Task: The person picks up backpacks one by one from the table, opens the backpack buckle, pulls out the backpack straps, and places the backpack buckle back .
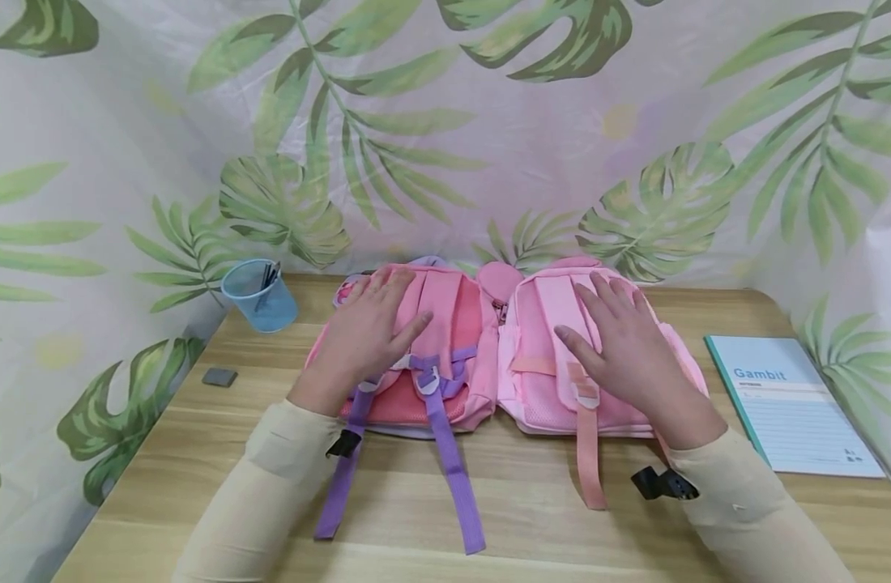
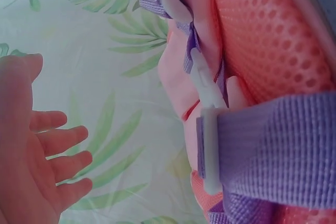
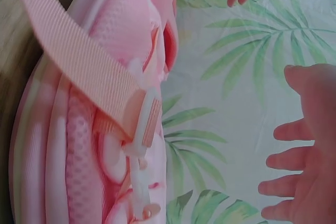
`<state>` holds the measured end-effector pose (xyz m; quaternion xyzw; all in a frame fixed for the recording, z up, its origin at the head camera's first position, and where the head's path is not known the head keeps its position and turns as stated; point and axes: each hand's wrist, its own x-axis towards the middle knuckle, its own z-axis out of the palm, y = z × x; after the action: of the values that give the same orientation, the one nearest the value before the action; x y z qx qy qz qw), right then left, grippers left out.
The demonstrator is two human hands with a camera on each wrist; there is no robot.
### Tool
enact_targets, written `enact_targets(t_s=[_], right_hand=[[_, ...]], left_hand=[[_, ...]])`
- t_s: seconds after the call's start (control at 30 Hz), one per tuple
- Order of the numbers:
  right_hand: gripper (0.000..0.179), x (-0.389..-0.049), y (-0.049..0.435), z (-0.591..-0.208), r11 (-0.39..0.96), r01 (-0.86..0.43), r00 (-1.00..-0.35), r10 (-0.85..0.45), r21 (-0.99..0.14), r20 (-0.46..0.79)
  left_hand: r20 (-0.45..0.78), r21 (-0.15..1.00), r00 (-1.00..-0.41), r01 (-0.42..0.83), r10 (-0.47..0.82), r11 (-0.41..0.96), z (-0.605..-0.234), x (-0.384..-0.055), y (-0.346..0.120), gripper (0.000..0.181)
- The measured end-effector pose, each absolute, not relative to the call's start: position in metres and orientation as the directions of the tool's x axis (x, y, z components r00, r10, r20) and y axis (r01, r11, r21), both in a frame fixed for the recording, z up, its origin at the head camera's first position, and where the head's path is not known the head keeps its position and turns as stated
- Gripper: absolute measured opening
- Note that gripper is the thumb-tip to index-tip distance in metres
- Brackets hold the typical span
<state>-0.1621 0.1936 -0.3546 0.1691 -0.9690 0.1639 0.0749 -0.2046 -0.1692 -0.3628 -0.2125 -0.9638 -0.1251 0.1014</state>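
Two small backpacks lie side by side on the table, strap side up. The left one is a coral-pink backpack [image 1: 478, 356] with purple webbing straps [image 1: 445, 453] trailing toward the front. To its right is a light pink backpack [image 1: 536, 389] with a peach webbing strap [image 1: 590, 461]. Over the coral backpack hovers my left hand [image 1: 368, 328], fingers extended and holding nothing. My right hand [image 1: 628, 348] is held the same way above the light pink backpack. Both wrist views show a gap between the hand and the bag; a white buckle [image 2: 210, 150] shows near the left hand.
A blue mesh pen cup [image 1: 262, 300] with pens stands at the back left, with a grey eraser-like block [image 1: 219, 376] in front of it. On the right lies a Gambit notebook [image 1: 795, 405]. Leaf-patterned cloth [image 1: 416, 121] hangs behind the table.
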Motion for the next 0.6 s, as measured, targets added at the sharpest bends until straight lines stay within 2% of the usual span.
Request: enact_targets(t_s=[0.17,0.33,0.6], right_hand=[[0.067,-0.162,0.192,-0.354,0.843,-0.379,-0.921,-0.303,-0.382,0.246],[0.061,-0.162,0.188,-0.354,0.808,-0.379,-0.923,-0.300,-0.450,0.239],[0.047,-0.166,0.177,-0.356,0.761,-0.398,-0.914,-0.283,-0.512,0.290]], left_hand=[[0.270,0.249,-0.892,0.429,0.364,0.868,-0.362,-0.205,-0.173,0.071],[0.267,0.291,-0.900,0.415,0.343,0.862,-0.362,-0.205,-0.177,0.068],[0.298,0.342,-0.890,0.437,0.345,0.832,-0.360,-0.203,-0.185,0.050]])
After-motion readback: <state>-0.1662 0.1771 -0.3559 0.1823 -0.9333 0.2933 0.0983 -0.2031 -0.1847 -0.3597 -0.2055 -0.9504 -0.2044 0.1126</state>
